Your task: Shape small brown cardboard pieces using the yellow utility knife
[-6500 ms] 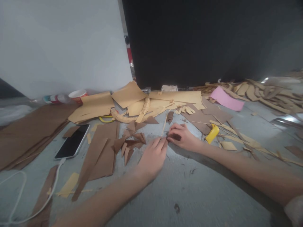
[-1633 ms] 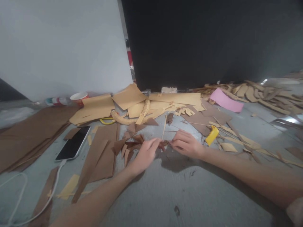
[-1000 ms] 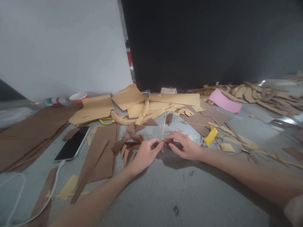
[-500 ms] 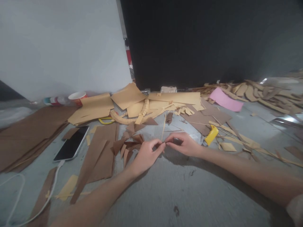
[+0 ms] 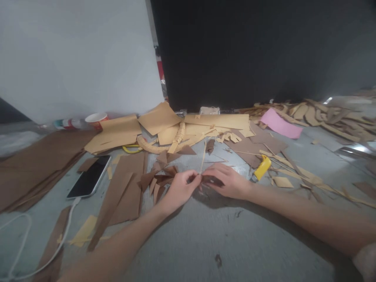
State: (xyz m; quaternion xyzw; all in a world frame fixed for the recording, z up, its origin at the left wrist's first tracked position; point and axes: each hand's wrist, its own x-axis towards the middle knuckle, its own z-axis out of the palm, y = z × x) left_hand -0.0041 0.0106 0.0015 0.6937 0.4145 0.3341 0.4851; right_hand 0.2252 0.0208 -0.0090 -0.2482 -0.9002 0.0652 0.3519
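Head view: left hand and right hand meet mid-counter, each grip pinched narrow on one small brown piece, just near of a thin stick.

Done, by the look: a heap of folded triangles just left of the hands. Left to do: flat brown sheets, far left, seemingly uncut.

Counter is grey and scuffed, strewn with tan offcuts; phone left, yellow tool right, pink sheet far right.

Room — white wall, black panel behind.
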